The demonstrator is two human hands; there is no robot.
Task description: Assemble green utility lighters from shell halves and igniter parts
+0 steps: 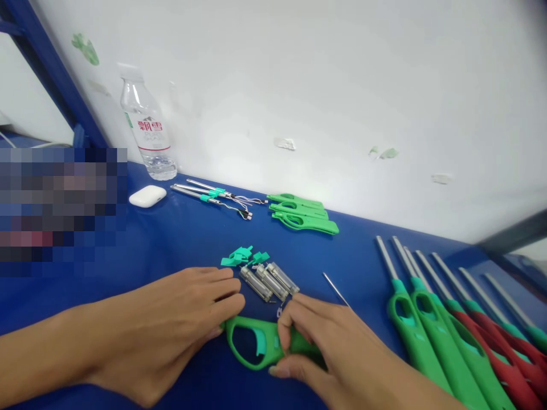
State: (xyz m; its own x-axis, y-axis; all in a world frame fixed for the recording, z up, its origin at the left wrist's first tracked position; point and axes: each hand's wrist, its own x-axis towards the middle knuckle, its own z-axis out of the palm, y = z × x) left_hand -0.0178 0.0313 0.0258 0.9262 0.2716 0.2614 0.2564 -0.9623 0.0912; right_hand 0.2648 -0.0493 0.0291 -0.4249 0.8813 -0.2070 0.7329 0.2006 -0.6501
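A green lighter body with a teal trigger lies low in front of me, its looped guard toward the left. My right hand is closed on the body's right part, thumb below and fingers above. My left hand is at the body's left end, its fingers curled and their tips mostly hidden. Just above the hands sit clear fuel tanks side by side, with teal plastic pieces behind them. A thin metal rod lies to the right of the tanks.
Metal tubes with wires and green shells lie along the wall. Finished-looking green lighters and red lighters fill the right side. A bottle and white case stand back left.
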